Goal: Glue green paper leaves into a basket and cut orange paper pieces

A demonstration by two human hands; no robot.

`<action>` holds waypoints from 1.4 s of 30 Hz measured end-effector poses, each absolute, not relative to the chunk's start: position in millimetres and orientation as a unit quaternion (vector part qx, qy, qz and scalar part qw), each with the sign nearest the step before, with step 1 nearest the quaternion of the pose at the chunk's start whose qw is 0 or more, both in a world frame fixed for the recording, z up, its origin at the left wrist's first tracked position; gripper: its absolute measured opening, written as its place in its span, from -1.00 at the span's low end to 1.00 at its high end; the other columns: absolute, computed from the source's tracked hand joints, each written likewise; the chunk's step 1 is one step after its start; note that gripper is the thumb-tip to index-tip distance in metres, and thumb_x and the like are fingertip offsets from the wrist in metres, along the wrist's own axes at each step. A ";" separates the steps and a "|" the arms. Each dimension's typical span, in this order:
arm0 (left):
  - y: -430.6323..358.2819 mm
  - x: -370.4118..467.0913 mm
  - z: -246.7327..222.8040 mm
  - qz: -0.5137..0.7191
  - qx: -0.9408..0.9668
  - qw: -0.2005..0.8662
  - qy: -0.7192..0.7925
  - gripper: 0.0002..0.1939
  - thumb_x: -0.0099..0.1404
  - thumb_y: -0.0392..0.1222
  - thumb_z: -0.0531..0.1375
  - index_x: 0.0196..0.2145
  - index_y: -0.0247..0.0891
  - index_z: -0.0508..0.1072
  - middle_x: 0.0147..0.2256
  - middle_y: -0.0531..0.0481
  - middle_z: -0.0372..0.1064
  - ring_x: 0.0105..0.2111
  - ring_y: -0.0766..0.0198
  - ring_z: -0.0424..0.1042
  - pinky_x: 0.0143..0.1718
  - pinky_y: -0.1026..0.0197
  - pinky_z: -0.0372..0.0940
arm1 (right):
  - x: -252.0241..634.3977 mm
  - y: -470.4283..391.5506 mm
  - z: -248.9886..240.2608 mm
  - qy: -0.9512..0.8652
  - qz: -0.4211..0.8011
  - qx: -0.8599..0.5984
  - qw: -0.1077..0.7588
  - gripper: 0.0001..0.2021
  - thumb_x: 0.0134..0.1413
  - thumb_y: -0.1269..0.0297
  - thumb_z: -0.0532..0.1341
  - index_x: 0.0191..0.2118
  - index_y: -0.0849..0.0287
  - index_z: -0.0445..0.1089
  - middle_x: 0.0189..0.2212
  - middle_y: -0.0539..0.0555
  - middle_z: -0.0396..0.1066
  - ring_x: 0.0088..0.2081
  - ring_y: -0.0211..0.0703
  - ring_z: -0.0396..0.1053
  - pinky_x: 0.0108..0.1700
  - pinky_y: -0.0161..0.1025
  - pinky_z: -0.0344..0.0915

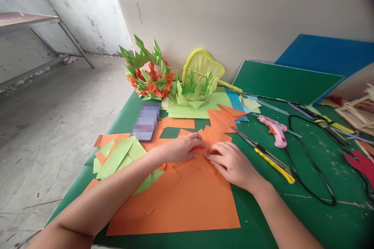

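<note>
My left hand (187,148) and my right hand (230,159) meet over a piece of orange paper (201,160), fingers bent and gripping it. It blends with the orange scraps around it, so its outline is hard to make out. Under both hands lies a large orange sheet (201,206) with loose orange strips on top. Light green paper pieces (115,159) are piled by my left forearm. Just beyond my right hand are folded orange pieces (223,118), and a yellow-handled utility knife (263,155) lies to its right.
Behind stand a green-and-orange folded-paper wreath (149,72), a green paper crown (194,93) and a yellow fan-shaped piece (203,66). A phone (146,121) lies at left. On the right are a pink glue gun (274,129) with its cord, pliers (327,124) and a green board (288,81).
</note>
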State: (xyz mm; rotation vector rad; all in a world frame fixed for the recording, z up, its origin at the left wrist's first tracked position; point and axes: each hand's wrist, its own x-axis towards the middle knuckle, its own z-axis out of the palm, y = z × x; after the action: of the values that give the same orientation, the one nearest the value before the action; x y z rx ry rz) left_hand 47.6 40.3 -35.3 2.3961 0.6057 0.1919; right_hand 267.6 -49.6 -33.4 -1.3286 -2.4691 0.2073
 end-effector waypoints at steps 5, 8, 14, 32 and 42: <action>40.3 46.2 -34.6 0.057 0.909 0.334 0.243 -0.66 0.24 -0.32 0.15 -0.02 -0.16 0.39 0.09 -0.06 0.21 -0.01 0.18 0.37 0.01 0.20 0.26 | 304.5 -51.5 -32.5 -0.828 0.000 -0.539 0.155 -0.72 0.24 0.28 0.06 -0.32 0.05 0.54 -0.39 0.08 0.41 -0.24 -0.09 0.33 -0.22 -0.13 0.19; 39.9 46.0 -32.9 0.052 0.907 0.339 0.243 -0.65 0.23 -0.32 0.14 -0.02 -0.14 0.39 0.09 -0.05 0.21 -0.02 0.18 0.37 -0.01 0.21 0.27 | 319.7 -52.4 -33.6 -0.813 -0.018 -0.563 0.151 -0.71 0.23 0.24 0.08 -0.40 0.06 0.52 -0.44 0.06 0.38 -0.30 -0.13 0.31 -0.28 -0.15 0.16; 38.5 46.0 -27.5 0.048 0.907 0.343 0.242 -0.64 0.22 -0.34 0.13 -0.02 -0.17 0.39 0.07 -0.06 0.22 -0.01 0.18 0.36 -0.02 0.22 0.26 | 321.1 -51.6 -36.3 -0.798 -0.003 -0.580 0.165 -0.71 0.22 0.25 0.09 -0.45 0.08 0.50 -0.45 0.06 0.38 -0.31 -0.12 0.32 -0.30 -0.16 0.21; 30.7 57.8 -42.7 0.120 0.912 0.264 0.290 -0.79 0.25 -0.03 0.21 -0.26 -0.22 0.44 -0.08 -0.05 0.27 -0.34 0.30 0.39 -0.25 0.23 0.31 | 295.3 -37.0 -66.0 -0.755 -0.016 -0.614 0.232 -0.40 0.19 -0.01 0.11 0.28 0.13 0.07 0.07 0.24 0.32 0.08 0.16 0.23 0.05 0.09 0.21; 28.7 57.5 -47.4 0.219 0.866 0.296 0.338 -0.36 0.06 -0.47 0.18 0.09 -0.16 0.18 -0.11 -0.06 0.34 -0.16 0.16 0.34 -0.12 0.11 0.30 | 294.7 -46.3 -45.0 -0.690 0.040 -0.572 0.442 -0.89 0.17 0.30 0.18 -0.26 0.03 0.47 -0.32 0.07 0.41 -0.21 -0.05 0.33 -0.12 -0.07 0.32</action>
State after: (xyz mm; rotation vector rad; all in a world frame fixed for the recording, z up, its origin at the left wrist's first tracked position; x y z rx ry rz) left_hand 57.5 28.7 -47.4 2.3045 0.9005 0.5816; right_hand 294.7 -46.3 -45.0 -1.4195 -1.7111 0.0998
